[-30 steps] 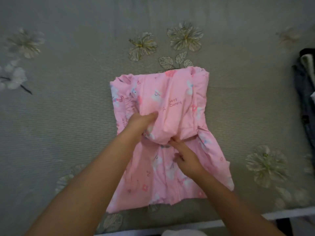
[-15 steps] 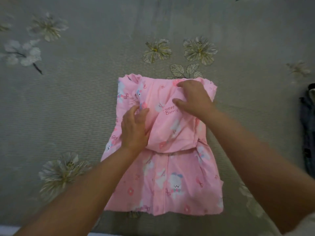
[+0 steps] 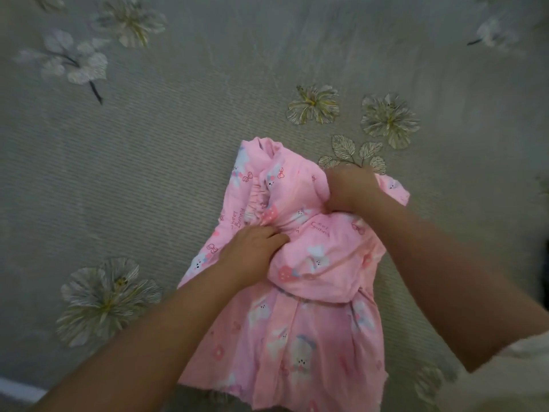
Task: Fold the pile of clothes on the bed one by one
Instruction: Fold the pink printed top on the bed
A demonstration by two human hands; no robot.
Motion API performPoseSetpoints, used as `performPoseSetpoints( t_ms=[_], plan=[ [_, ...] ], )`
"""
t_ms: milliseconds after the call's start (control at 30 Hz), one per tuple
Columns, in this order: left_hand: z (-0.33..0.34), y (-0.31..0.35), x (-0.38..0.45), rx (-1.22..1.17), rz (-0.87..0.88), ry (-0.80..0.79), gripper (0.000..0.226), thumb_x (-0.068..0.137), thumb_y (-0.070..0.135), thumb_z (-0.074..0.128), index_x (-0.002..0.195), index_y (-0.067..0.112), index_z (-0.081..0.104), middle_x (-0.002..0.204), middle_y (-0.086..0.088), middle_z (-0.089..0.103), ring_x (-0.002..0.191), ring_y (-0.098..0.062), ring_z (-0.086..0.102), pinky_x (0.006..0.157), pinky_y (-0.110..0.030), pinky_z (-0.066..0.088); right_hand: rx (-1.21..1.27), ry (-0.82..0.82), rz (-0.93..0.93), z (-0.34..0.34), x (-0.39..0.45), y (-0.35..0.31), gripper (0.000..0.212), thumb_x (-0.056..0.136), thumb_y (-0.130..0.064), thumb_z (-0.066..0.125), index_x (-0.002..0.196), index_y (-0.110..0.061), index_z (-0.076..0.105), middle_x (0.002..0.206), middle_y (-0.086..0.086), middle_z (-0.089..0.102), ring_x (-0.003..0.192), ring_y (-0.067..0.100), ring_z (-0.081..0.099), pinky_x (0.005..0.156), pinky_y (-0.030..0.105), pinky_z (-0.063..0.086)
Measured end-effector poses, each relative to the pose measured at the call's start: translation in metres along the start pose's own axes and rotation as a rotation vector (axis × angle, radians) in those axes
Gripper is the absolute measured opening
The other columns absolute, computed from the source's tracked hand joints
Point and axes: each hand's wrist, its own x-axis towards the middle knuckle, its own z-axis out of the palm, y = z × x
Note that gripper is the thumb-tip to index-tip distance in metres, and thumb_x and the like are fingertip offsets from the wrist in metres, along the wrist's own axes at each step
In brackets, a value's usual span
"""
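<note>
Head view: one dress (image 3: pixel 312 337), one bed (image 3: pixel 148 188), two hands.
Left hand (image 3: pixel 252 254) and right hand (image 3: pixel 350 188) each clutch bunched dress fabric.

A grey-green flowered bed (image 3: pixel 148 173) carries one pink bunny-print garment (image 3: pixel 315 337).

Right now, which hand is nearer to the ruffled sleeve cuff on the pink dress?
Left. The left hand sits just below the ruffled cuff, nearly touching it. The right hand grips the pink dress fabric farther off to the right.
</note>
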Motion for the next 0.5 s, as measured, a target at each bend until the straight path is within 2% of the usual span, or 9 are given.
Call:
performPoseSetpoints(
  t_ms=[33,100,167,200,267,333,400,433,500],
  plan=[
    [-0.006,0.002,0.001,0.019,-0.052,-0.023,0.044,0.082,0.016,0.041,0.124,0.014,0.054,0.121,-0.007,0.058,0.111,-0.022,0.054,0.09,-0.03,0.041,0.009,0.098,0.003,-0.001,-0.008,-0.002,0.042,0.075,-0.033,0.068,0.11,-0.015,0.053,0.111,0.008,0.062,0.105,0.025,0.057,0.098,0.04,0.031],
    [-0.025,0.011,-0.002,-0.071,-0.098,0.104,0.042,0.087,0.023,0.034,0.118,0.007,0.057,0.11,-0.013,0.063,0.101,-0.028,0.059,0.084,-0.035,0.044,0.034,0.446,-0.023,-0.002,-0.031,-0.006,0.031,0.069,-0.023,0.072,0.093,-0.01,0.059,0.091,0.011,0.066,0.085,0.028,0.063,0.088,0.037,0.032],
    [-0.041,0.019,-0.002,-0.055,-0.003,0.467,0.035,0.091,0.021,0.033,0.105,0.001,0.058,0.09,-0.02,0.066,0.085,-0.031,0.059,0.074,-0.038,0.043,0.053,0.842,-0.018,-0.005,-0.056,-0.005,0.026,0.053,-0.017,0.078,0.069,-0.008,0.059,0.065,0.01,0.062,0.06,0.026,0.061,0.071,0.033,0.029],
    [-0.047,0.021,-0.003,0.045,0.051,0.68,0.025,0.089,0.016,0.038,0.105,0.003,0.053,0.092,-0.022,0.064,0.089,-0.031,0.054,0.077,-0.039,0.041,0.032,0.976,-0.001,-0.007,-0.068,-0.006,0.024,0.05,-0.015,0.077,0.063,-0.01,0.057,0.059,0.008,0.059,0.054,0.025,0.058,0.066,0.033,0.025],
    [-0.06,0.027,-0.003,0.22,0.138,0.883,0.025,0.086,0.011,0.045,0.11,0.007,0.044,0.113,-0.019,0.05,0.107,-0.03,0.043,0.096,-0.039,0.032,0.001,1.089,0.048,-0.001,-0.086,-0.008,0.024,0.051,-0.006,0.078,0.057,-0.012,0.056,0.054,0.006,0.053,0.049,0.023,0.054,0.064,0.033,0.023],
    [-0.071,0.028,-0.004,0.299,0.173,0.845,0.035,0.087,0.01,0.048,0.12,0.01,0.037,0.127,-0.014,0.034,0.128,-0.032,0.025,0.11,-0.039,0.013,0.046,1.1,0.091,0.013,-0.104,-0.018,0.026,0.054,-0.006,0.082,0.055,-0.013,0.057,0.053,0.006,0.052,0.047,0.022,0.052,0.063,0.033,0.023],
    [-0.075,0.025,-0.011,0.391,0.169,0.677,0.06,0.073,0.006,0.067,0.125,0.012,0.039,0.135,-0.018,0.037,0.137,-0.033,0.014,0.111,-0.041,0.002,0.097,1.09,0.097,0.038,-0.12,-0.036,0.018,0.064,-0.013,0.077,0.057,-0.013,0.061,0.057,0.006,0.056,0.05,0.021,0.054,0.064,0.034,0.025],
    [-0.072,0.023,-0.018,0.471,0.161,0.592,0.063,0.066,0.005,0.073,0.123,0.01,0.048,0.129,-0.023,0.048,0.133,-0.037,0.026,0.109,-0.046,0.006,0.116,1.086,0.09,0.053,-0.129,-0.047,0.012,0.072,-0.014,0.067,0.06,-0.013,0.063,0.063,0.007,0.061,0.056,0.022,0.056,0.066,0.034,0.026],
    [-0.061,0.023,-0.038,0.627,0.141,0.467,0.035,0.067,0.002,0.063,0.102,0.005,0.066,0.094,-0.019,0.067,0.102,-0.037,0.061,0.102,-0.05,0.016,0.172,1.016,0.068,0.082,-0.146,-0.071,0.019,0.072,-0.01,0.05,0.067,-0.013,0.068,0.083,0.013,0.07,0.075,0.026,0.058,0.07,0.034,0.029]
  ],
)
